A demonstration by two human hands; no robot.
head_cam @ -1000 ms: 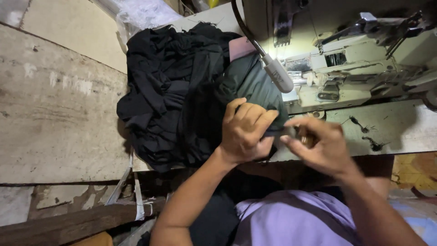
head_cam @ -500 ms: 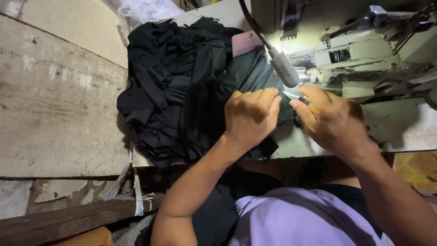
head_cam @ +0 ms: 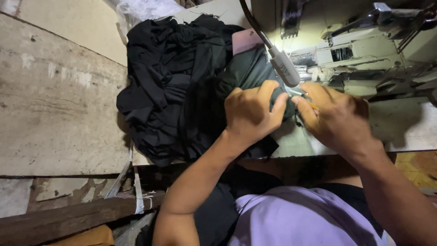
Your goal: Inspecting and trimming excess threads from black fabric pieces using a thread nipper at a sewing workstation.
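Note:
My left hand (head_cam: pixel 252 114) rests on dark grey-green fabric (head_cam: pixel 248 73) on the sewing table, fingers curled over its edge. My right hand (head_cam: pixel 339 120) is close beside it, fingertips pinching a small thin tool with a yellow bit (head_cam: pixel 306 96) at the fabric's edge. Both hands sit just below the gooseneck lamp head (head_cam: pixel 284 68) and in front of the sewing machine (head_cam: pixel 364 50). A pile of black cloth (head_cam: pixel 170 86) lies to the left of my left hand.
A pink flat object (head_cam: pixel 246 40) lies partly under the lamp's neck. The pale table top (head_cam: pixel 405 125) extends right. Rough concrete and wooden boards (head_cam: pixel 59 109) fill the left. White plastic (head_cam: pixel 145 7) sits behind the cloth pile.
Both hands have moved up the table towards the lamp and machine. My right hand has shifted from below the fabric's edge to beside the lamp head.

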